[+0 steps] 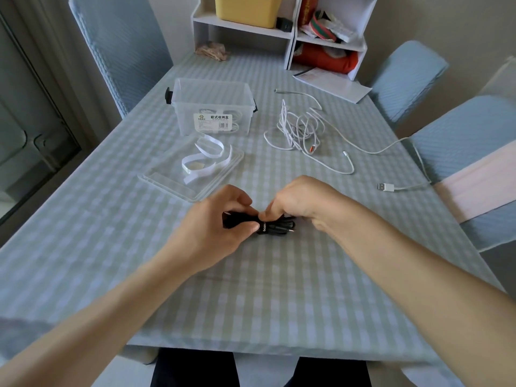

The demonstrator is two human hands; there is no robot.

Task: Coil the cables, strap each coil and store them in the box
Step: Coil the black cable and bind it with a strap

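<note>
A black coiled cable (pixel 276 227) with a black strap around its middle lies on the checked tablecloth between my hands. My left hand (pixel 220 224) grips the coil's left end, thumb by the strap. My right hand (pixel 301 201) pinches the strap from above with curled fingers. A tangle of white cables (pixel 300 127) lies at the right, one USB plug (pixel 386 187) near the table's edge. The clear plastic box (pixel 212 107) stands open at the back left with white coils inside. Its lid (pixel 192 174) lies in front of it and carries white straps (pixel 203 160).
A white shelf unit (pixel 282 32) with a yellow bin and red items stands at the table's far end, papers (pixel 332 82) beside it. Blue-covered chairs (pixel 458 152) flank the table on both sides. My legs show below the front edge.
</note>
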